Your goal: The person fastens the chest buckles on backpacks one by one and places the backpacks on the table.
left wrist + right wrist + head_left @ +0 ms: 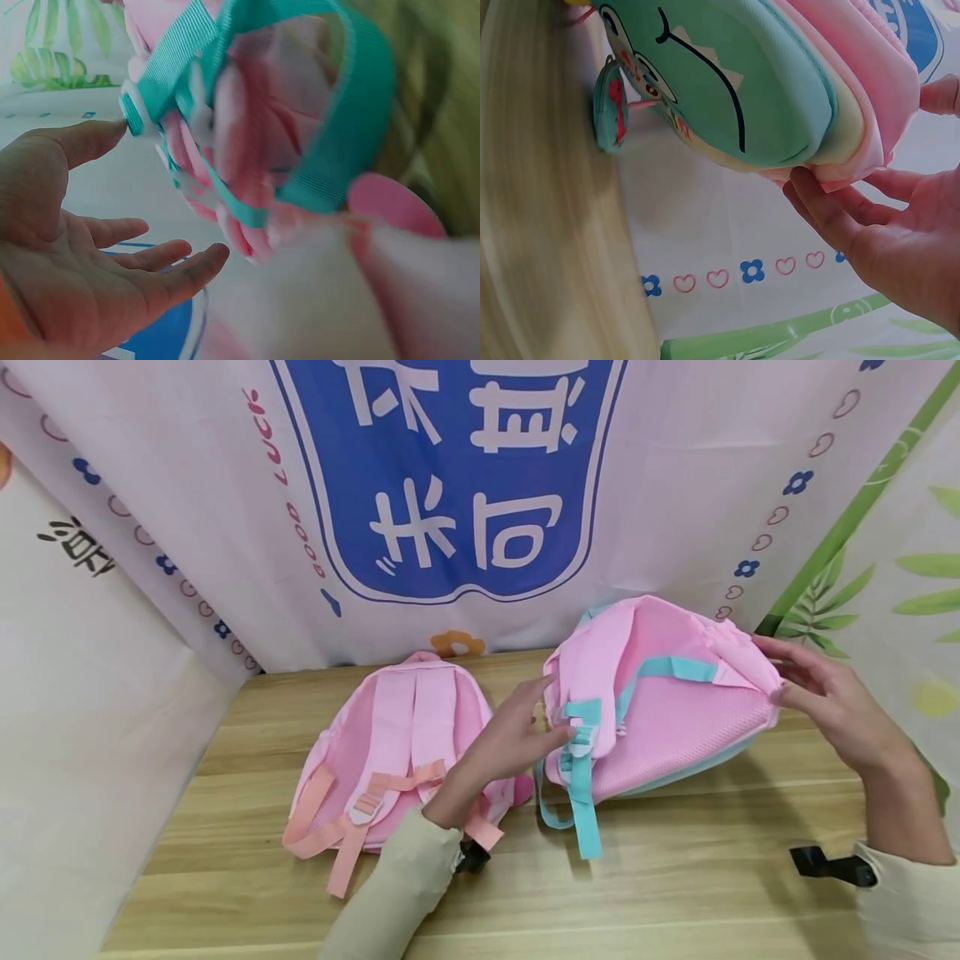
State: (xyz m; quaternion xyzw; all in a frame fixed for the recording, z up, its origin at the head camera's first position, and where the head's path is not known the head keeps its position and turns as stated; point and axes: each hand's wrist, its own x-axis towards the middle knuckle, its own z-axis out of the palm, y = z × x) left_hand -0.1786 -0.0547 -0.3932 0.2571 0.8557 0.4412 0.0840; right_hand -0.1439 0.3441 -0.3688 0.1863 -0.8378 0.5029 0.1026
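Note:
A pink backpack with teal straps stands tilted at the right of the table, its padded back towards the head camera. My right hand grips its right end, thumb on one side and fingers on the other. The right wrist view shows its teal front with a cartoon face. My left hand is at its left side, fingers spread. In the left wrist view the thumb tip is right at a white strap buckle, and the other fingers hold nothing.
A second pink backpack with peach straps lies to the left, straps up, partly behind my left forearm. Both bags rest on a wooden table. A printed cloth hangs behind. A small teal pendant hangs by the bag's front.

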